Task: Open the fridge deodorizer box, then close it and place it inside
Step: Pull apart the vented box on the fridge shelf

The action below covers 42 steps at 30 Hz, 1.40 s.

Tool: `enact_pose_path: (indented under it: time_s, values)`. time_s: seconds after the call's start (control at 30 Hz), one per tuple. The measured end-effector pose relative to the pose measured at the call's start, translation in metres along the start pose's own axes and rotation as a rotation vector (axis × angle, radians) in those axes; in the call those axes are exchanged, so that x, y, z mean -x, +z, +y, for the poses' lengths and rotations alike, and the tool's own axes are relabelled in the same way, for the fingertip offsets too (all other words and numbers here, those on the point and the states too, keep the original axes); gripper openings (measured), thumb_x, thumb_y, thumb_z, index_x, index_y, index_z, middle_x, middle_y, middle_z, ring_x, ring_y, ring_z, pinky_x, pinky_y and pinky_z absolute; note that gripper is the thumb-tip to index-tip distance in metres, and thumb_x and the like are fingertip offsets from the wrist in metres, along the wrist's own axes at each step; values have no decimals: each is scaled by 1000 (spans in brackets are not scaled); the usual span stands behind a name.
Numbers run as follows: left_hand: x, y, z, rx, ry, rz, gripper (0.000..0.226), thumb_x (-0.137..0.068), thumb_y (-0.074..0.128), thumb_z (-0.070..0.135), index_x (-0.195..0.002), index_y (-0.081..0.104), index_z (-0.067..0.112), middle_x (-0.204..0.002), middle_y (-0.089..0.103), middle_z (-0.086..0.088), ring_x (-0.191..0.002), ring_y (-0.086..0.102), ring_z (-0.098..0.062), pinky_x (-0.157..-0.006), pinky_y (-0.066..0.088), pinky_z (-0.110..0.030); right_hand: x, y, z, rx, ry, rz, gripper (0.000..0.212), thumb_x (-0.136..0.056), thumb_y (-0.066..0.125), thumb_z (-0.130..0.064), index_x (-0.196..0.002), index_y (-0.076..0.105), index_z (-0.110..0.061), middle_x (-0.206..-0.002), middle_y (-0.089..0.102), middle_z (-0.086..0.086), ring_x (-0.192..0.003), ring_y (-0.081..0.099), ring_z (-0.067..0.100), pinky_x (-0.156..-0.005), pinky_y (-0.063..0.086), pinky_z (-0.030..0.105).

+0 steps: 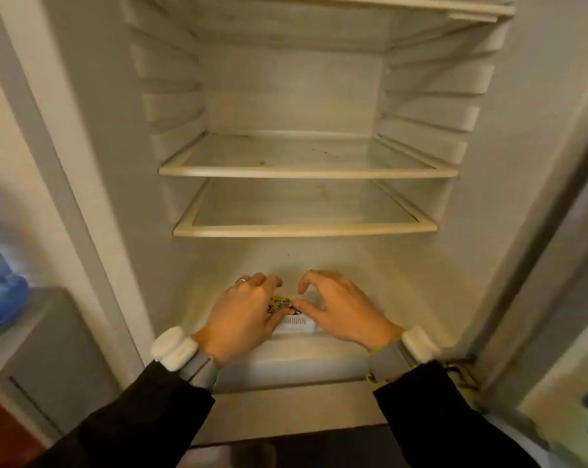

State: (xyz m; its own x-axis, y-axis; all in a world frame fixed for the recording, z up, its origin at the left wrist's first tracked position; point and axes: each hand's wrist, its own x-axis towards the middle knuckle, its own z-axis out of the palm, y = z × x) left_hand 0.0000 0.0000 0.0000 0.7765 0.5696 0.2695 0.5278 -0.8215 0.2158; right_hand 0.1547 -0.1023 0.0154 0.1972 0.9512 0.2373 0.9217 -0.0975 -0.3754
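White box [297,324], yellow-black label [283,303]

Black sleeves [134,417], grey wristbands [200,364] (left hand [242,309] ringed).

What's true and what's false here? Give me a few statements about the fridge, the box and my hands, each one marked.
1. The deodorizer box lies on the fridge floor, below the lower shelf. True.
2. Only the right hand is on the box. False: the left hand holds it too.
3. The left hand wears a ring. True.
4. The box's label is blue. False: it is yellow with dark print.
5. The fridge is closed. False: it stands open, its shelves in view.
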Motion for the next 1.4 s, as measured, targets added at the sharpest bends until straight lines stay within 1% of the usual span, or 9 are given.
enact_pose_path:
  time_s: [0.27,0.4,0.57,0.67,0.8,0.9,1.13,1.27,1.4]
  values:
    - [-4,15,-3,32,-61,5,48,-83,49,56,-120,51,24,-111,62,-1,-102,57,-27,-81,51,-43,-18,20,20,-102,-82,-70,34,-84,65,-47,-107,56,-24,-120,60,-1,-115,49,21,-90,45,41]
    - [-5,21,-11,113,-77,-30,57,-81,47,61,-124,49,25,-117,60,0,-107,55,-21,-90,48,-40,-20,31,29,-159,-110,-157,39,-78,71,-44,-109,53,-28,-119,59,-2,-112,50,20,-88,44,40]
    - [-8,21,-21,81,-5,-134,66,-80,63,51,-136,40,23,-126,52,1,-115,46,-20,-98,40,-31,-22,34,36,-183,-104,-184,51,-74,76,-39,-116,48,-30,-120,61,-3,-107,53,21,-84,46,38]
    - [-11,18,-23,97,-12,-174,69,-79,70,39,-138,37,25,-124,49,2,-112,47,-19,-95,42,-33,-26,31,36,-173,-103,-205,61,-71,79,-37,-123,49,-25,-124,60,-1,-110,55,22,-88,46,38]
    - [-13,18,-26,159,-15,-211,67,-77,72,37,-135,38,28,-119,47,4,-106,48,-16,-92,44,-33,-34,27,31,-61,-109,-262,68,-72,78,-40,-130,46,-24,-127,58,2,-113,53,24,-91,46,40]
    - [-15,20,-29,181,-12,-222,66,-77,73,36,-133,39,30,-117,46,4,-107,47,-16,-92,43,-33,-40,29,23,53,-151,-264,65,-72,75,-45,-127,47,-26,-121,62,1,-107,56,26,-88,46,42]
    - [-13,17,-29,198,-13,-218,53,-79,71,23,-124,42,23,-114,46,0,-106,46,-18,-88,40,-28,-49,33,3,60,-225,-250,45,-74,71,-42,-108,48,-23,-110,65,0,-97,59,26,-78,47,40]
    - [-12,16,-29,200,-31,-220,49,-78,72,21,-117,42,22,-111,46,0,-102,45,-18,-82,37,-25,-53,29,2,22,-212,-251,46,-69,77,-43,-104,54,-26,-101,70,-2,-87,63,24,-71,52,39]
    - [-11,15,-31,249,-41,-213,51,-78,72,22,-116,38,27,-112,46,3,-101,42,-15,-80,34,-24,-59,27,3,1,-190,-278,48,-64,81,-47,-105,59,-33,-99,73,-5,-84,65,20,-72,53,37]
